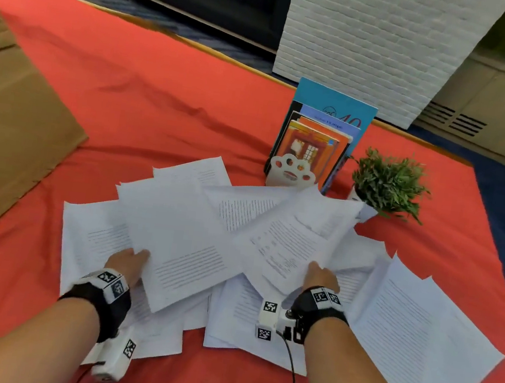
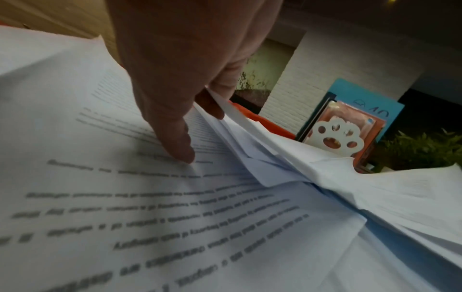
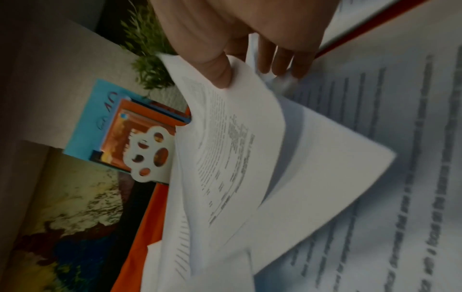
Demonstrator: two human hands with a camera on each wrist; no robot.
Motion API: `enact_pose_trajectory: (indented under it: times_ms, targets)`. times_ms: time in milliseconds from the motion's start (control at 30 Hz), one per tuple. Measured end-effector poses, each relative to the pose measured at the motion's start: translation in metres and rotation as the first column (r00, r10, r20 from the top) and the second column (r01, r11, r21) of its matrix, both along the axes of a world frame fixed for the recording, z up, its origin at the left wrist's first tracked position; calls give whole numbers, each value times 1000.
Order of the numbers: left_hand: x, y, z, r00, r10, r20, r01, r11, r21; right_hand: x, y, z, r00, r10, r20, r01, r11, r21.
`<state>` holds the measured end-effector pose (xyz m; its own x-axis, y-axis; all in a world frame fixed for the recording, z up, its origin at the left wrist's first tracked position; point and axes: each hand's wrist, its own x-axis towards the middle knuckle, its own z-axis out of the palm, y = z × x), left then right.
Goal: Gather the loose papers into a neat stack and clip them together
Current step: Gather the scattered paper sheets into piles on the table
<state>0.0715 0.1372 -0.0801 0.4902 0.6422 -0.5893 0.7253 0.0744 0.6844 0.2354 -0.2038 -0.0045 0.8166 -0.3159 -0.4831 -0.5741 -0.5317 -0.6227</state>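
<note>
Loose printed papers (image 1: pixel 176 229) lie fanned and overlapping on the red cloth (image 1: pixel 129 96). My left hand (image 1: pixel 128 260) grips the left edge of a raised bundle of sheets (image 2: pixel 250 138), fingers tucked under it and one finger (image 2: pixel 180 146) resting on the page beneath. My right hand (image 1: pixel 320 277) pinches another lifted bundle (image 3: pixel 225 148) at its near corner, thumb (image 3: pixel 220 73) on top and fingers underneath. More sheets (image 1: pixel 418 332) lie flat to the right. No clip is in view.
A paw-shaped white bookend (image 1: pixel 292 170) holds upright books (image 1: pixel 321 136) just behind the papers, with a small potted plant (image 1: pixel 389 182) to its right. Brown cardboard (image 1: pixel 7 129) covers the left of the table. A white brick pillar (image 1: pixel 374 41) stands beyond the far edge.
</note>
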Motion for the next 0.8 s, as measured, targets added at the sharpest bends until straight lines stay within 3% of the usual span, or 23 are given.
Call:
enact_pose_trajectory:
  times_ms: [67,167,267,367,467,533,700,800]
  targets:
    - [5,-12,12,999,23,39,-23,999,-24,2,10,-8,1000,7,-14,-7,1000,-13]
    - [7,-42,60,997,36,72,-34,999,-27,6,24,-16,989,-122,77,112,986,124]
    - [8,-49,72,997,-47,57,42,995,94,2,28,-17,985,-71,157,49,990,134]
    - [4,-49,80,998,-41,40,32,981,193,-7,22,-17,971,-49,233,-3,977,215]
    - [-3,-40,77,986,103,127,-118,987,112,-17,4,-17,960,-97,262,27,966,259]
    - [-15,-31,76,979,134,156,-143,988,49,-22,-11,-16,956,-117,269,36,957,288]
    - [-61,-9,70,997,-67,43,65,997,36,-45,-42,0,958,-79,277,10,970,243]
    - [-85,-19,80,992,-116,-48,122,984,133,-55,-50,-5,987,11,160,-38,986,165]
